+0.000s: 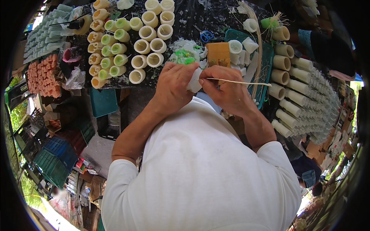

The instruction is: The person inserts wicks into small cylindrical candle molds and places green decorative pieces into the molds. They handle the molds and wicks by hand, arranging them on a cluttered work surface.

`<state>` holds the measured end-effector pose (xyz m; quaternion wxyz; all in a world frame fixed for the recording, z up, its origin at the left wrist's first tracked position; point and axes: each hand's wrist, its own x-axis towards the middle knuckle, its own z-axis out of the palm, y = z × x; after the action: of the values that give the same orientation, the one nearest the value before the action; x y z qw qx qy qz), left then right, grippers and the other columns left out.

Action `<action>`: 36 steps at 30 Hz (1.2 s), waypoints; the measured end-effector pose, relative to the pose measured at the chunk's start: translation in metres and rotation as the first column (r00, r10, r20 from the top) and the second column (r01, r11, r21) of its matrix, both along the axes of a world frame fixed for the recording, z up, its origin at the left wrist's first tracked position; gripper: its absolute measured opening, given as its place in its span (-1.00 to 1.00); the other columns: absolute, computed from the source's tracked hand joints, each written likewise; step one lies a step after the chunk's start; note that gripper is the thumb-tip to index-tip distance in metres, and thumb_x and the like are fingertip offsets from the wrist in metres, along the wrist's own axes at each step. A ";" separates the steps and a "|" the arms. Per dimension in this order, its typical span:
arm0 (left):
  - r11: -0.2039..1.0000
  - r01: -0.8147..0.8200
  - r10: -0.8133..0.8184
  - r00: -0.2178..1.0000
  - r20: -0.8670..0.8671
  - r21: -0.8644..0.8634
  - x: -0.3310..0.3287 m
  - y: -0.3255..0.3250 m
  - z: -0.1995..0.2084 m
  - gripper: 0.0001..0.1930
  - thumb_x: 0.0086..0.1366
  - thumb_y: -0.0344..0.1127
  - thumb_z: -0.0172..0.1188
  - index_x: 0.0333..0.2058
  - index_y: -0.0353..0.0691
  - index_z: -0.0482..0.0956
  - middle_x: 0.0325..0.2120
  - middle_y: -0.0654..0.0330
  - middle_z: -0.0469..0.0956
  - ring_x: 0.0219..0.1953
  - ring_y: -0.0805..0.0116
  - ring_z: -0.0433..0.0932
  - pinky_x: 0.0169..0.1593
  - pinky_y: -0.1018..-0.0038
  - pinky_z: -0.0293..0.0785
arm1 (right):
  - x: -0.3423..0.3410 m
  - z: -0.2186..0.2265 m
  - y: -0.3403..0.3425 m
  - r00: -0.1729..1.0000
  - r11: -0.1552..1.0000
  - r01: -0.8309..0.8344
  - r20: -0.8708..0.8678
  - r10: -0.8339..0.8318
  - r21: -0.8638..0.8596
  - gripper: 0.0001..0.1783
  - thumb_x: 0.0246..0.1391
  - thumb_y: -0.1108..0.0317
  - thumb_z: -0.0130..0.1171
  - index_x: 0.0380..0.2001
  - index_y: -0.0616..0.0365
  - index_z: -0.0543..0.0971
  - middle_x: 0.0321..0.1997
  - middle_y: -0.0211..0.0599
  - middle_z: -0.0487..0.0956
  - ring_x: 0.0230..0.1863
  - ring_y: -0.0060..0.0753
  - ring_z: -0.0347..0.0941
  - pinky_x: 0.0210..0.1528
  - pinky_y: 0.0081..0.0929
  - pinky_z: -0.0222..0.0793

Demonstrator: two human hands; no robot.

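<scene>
Close in front of my body, my left hand point(173, 86) is closed around a small whitish wax piece point(195, 81). A pale wick point(243, 82) is pinched in the fingers of my right hand point(228, 87), its free length pointing right. The wick's inner end meets the wax piece, but my fingers hide how they join. Just beyond my hands lies a heap of white and green wax scraps point(185, 52). Beside it is a yellowish block point(218, 54). Blue-handled scissors point(206, 36) rest farther back on the black table cover.
Cream wax cups point(147, 33) and yellow-green ones point(117, 48), some with wicks, stand in rows at left. A teal tray point(268, 79) at right holds white wax cups point(235, 46); long wicks point(259, 42) lie across it. Beyond are stacked pale cylinders point(300, 86). Crates point(50, 165) stand lower left.
</scene>
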<state>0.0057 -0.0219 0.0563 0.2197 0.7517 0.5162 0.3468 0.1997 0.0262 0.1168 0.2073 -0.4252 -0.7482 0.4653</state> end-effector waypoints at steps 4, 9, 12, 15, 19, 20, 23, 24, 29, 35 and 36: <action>1.000 0.002 -0.002 1.000 -0.031 0.000 0.001 -0.001 0.004 -0.25 -0.08 -0.46 0.53 0.18 -0.26 0.49 -0.09 0.09 0.70 -0.11 0.08 0.66 0.05 0.22 0.45 | -0.001 -0.003 0.001 1.000 1.000 -0.026 0.016 0.026 0.014 -0.92 0.11 0.52 0.25 -0.37 0.34 0.62 -0.43 -0.06 0.64 -0.46 -0.09 0.60 -0.38 -0.28 0.49; 1.000 0.014 -0.014 0.999 -0.031 0.000 0.000 -0.001 0.007 -0.21 -0.06 -0.46 0.52 0.22 -0.26 0.45 -0.04 0.10 0.69 -0.08 0.09 0.65 0.08 0.21 0.43 | -0.004 -0.004 0.001 0.999 0.999 -0.036 0.016 0.036 0.007 -0.92 0.09 0.52 0.25 -0.36 0.34 0.62 -0.42 -0.05 0.65 -0.43 -0.05 0.60 -0.34 -0.24 0.50; 1.000 0.012 -0.011 0.999 -0.033 0.016 -0.001 0.000 0.009 -0.23 -0.05 -0.44 0.53 0.21 -0.27 0.45 -0.05 0.07 0.68 -0.12 0.07 0.65 0.03 0.22 0.45 | -0.004 -0.004 0.000 0.999 0.997 -0.047 0.003 0.047 0.056 -0.93 0.14 0.53 0.25 -0.32 0.33 0.63 -0.41 -0.08 0.66 -0.43 -0.19 0.62 -0.34 -0.33 0.51; 1.000 -0.010 0.012 0.997 0.076 -0.026 -0.003 0.003 0.012 -0.26 0.00 -0.39 0.55 0.20 -0.26 0.46 -0.07 0.01 0.67 -0.14 0.05 0.66 0.00 0.21 0.51 | -0.004 -0.001 -0.003 0.992 0.987 0.083 -0.078 -0.095 -0.137 -0.91 0.25 0.50 0.25 -0.26 0.34 0.63 -0.39 -0.18 0.68 -0.41 -0.38 0.61 -0.32 -0.47 0.52; 0.938 0.023 0.052 0.977 0.207 -0.347 -0.008 0.000 0.001 -0.30 0.09 -0.28 0.55 0.20 -0.22 0.46 -0.09 -0.03 0.67 -0.14 0.02 0.68 -0.01 0.19 0.58 | 0.019 -0.035 -0.002 0.801 0.773 0.135 -0.391 -0.454 -0.620 -0.79 0.33 0.37 0.29 -0.16 0.36 0.61 -0.31 -0.32 0.67 -0.36 -0.54 0.57 -0.26 -0.58 0.52; 0.924 0.018 0.062 0.978 0.197 -0.382 -0.009 0.003 -0.012 -0.31 0.12 -0.24 0.54 0.20 -0.21 0.46 -0.09 -0.04 0.67 -0.14 0.01 0.68 -0.01 0.20 0.59 | 0.022 -0.049 0.002 0.787 0.733 0.132 -0.379 -0.486 -0.667 -0.79 0.33 0.37 0.30 -0.17 0.34 0.61 -0.29 -0.31 0.67 -0.34 -0.55 0.57 -0.26 -0.58 0.52; 0.882 0.013 0.060 0.988 0.141 -0.472 -0.011 0.009 -0.078 -0.32 0.17 -0.16 0.50 0.22 -0.21 0.45 -0.05 -0.08 0.65 -0.07 -0.02 0.67 0.07 0.17 0.56 | 0.029 -0.116 0.012 0.758 0.599 0.144 -0.301 -0.579 -0.788 -0.82 0.30 0.35 0.32 -0.21 0.25 0.58 -0.28 -0.29 0.66 -0.32 -0.55 0.58 -0.29 -0.56 0.53; 0.868 0.010 0.056 0.991 0.118 -0.496 -0.011 0.010 -0.107 -0.32 0.19 -0.13 0.48 0.23 -0.22 0.45 -0.03 -0.10 0.64 -0.03 -0.04 0.66 0.11 0.15 0.54 | 0.034 -0.146 0.009 0.769 0.554 0.204 -0.218 -0.602 -0.807 -0.82 0.28 0.37 0.32 -0.22 0.26 0.59 -0.30 -0.29 0.67 -0.35 -0.54 0.58 -0.30 -0.56 0.54; 0.906 -0.006 -0.110 0.962 -0.251 -0.423 -0.009 0.002 -0.202 -0.28 0.17 -0.14 0.45 0.27 -0.24 0.41 0.22 -0.12 0.46 0.28 -0.09 0.42 0.36 0.05 0.26 | 0.053 -0.229 -0.012 0.840 0.510 0.392 0.072 -0.537 -0.766 -0.86 0.21 0.41 0.33 -0.27 0.25 0.60 -0.40 -0.34 0.66 -0.39 -0.51 0.60 -0.35 -0.53 0.54; 0.979 0.195 -0.154 0.889 -0.431 0.053 0.014 0.008 -0.144 -0.39 0.25 -0.26 0.27 0.28 -0.27 0.44 0.25 -0.05 0.41 0.38 -0.03 0.31 0.43 0.05 0.17 | 0.043 -0.212 -0.033 0.922 0.911 0.359 0.229 -0.312 -0.202 -0.86 0.18 0.45 0.29 -0.22 0.28 0.67 -0.38 -0.15 0.70 -0.32 -0.37 0.66 -0.25 -0.40 0.53; 0.949 0.284 -0.194 0.868 -0.457 0.138 0.018 0.009 -0.136 -0.42 0.27 -0.31 0.21 0.28 -0.28 0.45 0.23 -0.05 0.43 0.38 0.00 0.31 0.43 0.05 0.16 | 0.041 -0.198 -0.034 0.938 0.926 0.321 0.200 -0.283 -0.196 -0.85 0.19 0.46 0.28 -0.20 0.28 0.67 -0.36 -0.13 0.70 -0.32 -0.36 0.66 -0.23 -0.40 0.53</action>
<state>0.0241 -0.0129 -0.0797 0.0623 0.8868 0.4171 0.1891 0.2407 -0.0074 -0.0809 0.1633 -0.5941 -0.6305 0.4721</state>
